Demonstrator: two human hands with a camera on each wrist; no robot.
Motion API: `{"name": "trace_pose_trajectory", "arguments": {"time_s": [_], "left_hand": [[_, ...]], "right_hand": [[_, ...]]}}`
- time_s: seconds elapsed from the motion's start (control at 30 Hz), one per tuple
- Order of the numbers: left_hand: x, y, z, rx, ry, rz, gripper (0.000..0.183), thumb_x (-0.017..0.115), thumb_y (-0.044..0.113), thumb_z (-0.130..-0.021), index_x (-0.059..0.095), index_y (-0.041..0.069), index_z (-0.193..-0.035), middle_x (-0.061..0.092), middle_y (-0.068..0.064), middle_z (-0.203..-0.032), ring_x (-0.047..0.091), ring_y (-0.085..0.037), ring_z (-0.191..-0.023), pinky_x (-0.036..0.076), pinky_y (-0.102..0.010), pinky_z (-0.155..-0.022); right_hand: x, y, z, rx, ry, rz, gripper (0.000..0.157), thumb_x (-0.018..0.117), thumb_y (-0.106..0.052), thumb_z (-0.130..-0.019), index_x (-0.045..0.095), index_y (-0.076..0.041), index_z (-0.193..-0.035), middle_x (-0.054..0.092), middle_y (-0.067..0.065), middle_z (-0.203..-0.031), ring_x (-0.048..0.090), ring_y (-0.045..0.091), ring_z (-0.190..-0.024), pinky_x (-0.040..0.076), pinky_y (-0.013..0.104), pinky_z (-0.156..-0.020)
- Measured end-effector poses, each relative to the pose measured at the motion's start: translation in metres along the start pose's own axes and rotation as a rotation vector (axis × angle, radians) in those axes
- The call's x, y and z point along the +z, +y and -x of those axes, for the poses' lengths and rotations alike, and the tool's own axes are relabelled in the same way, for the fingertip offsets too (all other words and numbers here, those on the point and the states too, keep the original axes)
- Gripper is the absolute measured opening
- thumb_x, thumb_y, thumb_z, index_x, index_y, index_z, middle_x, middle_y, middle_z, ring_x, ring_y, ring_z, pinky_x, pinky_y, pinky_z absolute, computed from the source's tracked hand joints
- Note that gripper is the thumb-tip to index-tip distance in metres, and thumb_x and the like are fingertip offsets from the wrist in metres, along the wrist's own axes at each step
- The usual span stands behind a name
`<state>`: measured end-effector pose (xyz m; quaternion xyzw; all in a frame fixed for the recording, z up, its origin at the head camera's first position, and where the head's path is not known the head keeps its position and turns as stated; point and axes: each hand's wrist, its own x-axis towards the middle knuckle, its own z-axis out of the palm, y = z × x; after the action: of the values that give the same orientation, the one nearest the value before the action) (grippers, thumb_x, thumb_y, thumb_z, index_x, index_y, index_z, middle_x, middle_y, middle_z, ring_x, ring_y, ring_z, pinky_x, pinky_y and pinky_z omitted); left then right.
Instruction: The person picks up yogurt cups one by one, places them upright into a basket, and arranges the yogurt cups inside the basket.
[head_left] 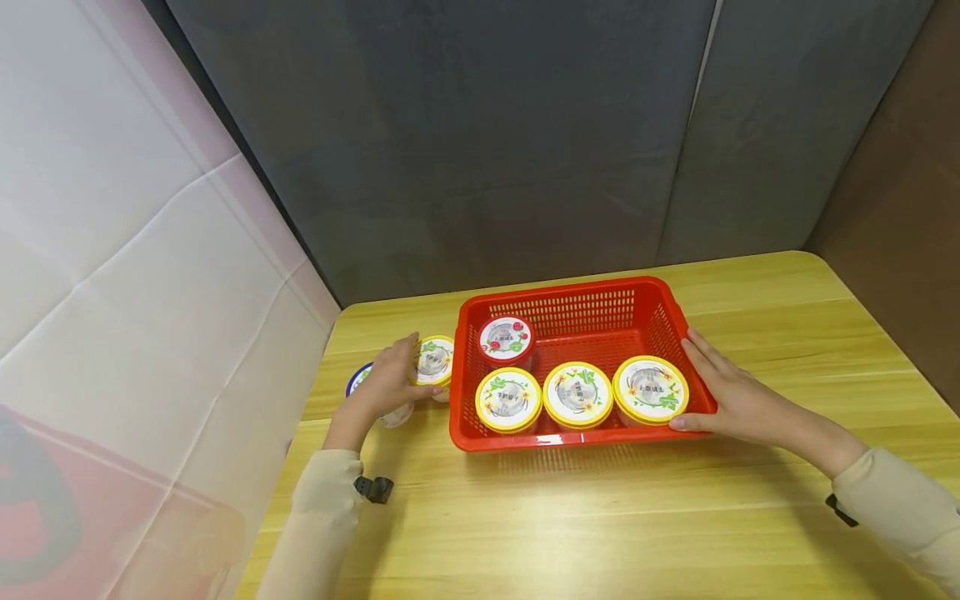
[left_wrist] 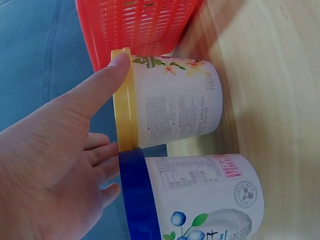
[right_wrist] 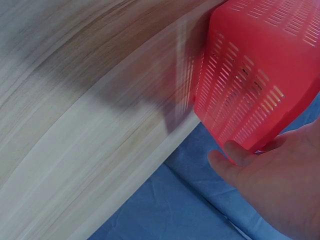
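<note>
My left hand (head_left: 386, 379) spans the yellow lid of a white tub (left_wrist: 175, 102) on the table, left of the red basket (head_left: 566, 286). In the left wrist view the thumb lies on the lid's edge, with the fingers at its opposite side. Beside it stands a blue-lidded tub (left_wrist: 200, 195) with blueberries printed on it, partly hidden by that hand in the head view. My right hand (head_left: 731, 396) holds the basket's right end by the near corner. Inside the basket are a red-lidded tub (head_left: 506, 338) and three yellow-lidded tubs (head_left: 577, 394) along the near side.
The wooden table (head_left: 570, 525) extends in front of the basket and to its right. A dark grey partition (head_left: 480, 158) rises behind it. On the left stands a white panel (head_left: 135, 250), and a brown panel (head_left: 900, 208) stands at the right.
</note>
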<state>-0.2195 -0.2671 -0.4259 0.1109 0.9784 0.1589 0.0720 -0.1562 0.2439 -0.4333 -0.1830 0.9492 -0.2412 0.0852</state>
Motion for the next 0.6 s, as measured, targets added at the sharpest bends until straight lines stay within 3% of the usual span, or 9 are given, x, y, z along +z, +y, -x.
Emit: {"name": "trace_pose_trajectory", "arguments": {"time_s": [0.47,0.6], "left_hand": [[0.0040,-0.0034,-0.0035,0.042,0.032,0.019,0.103,0.079,0.042,-0.083,0.020,-0.002,-0.155,0.039,-0.023,-0.155,0.034,-0.045,-0.145,0.028,-0.061,-0.119],[0.0039,-0.0025,-0.0025,0.013,0.030,0.054,0.103,0.077,0.043,-0.084,0.019,0.000,-0.156,0.034,-0.023,-0.157,0.032,-0.043,-0.146,0.029,-0.060,-0.119]], "right_hand": [[0.0008,0.0007,-0.0004,0.007,-0.001,0.008,0.126,0.073,-0.065,-0.076,-0.002,-0.009,-0.160,-0.004,0.014,-0.169,0.028,0.057,-0.141,0.039,0.076,-0.099],[0.0006,0.0006,0.0001,0.010,-0.005,-0.001,0.126,0.074,-0.064,-0.076,-0.002,-0.009,-0.160,-0.004,0.014,-0.169,0.027,0.057,-0.142,0.038,0.076,-0.100]]}}
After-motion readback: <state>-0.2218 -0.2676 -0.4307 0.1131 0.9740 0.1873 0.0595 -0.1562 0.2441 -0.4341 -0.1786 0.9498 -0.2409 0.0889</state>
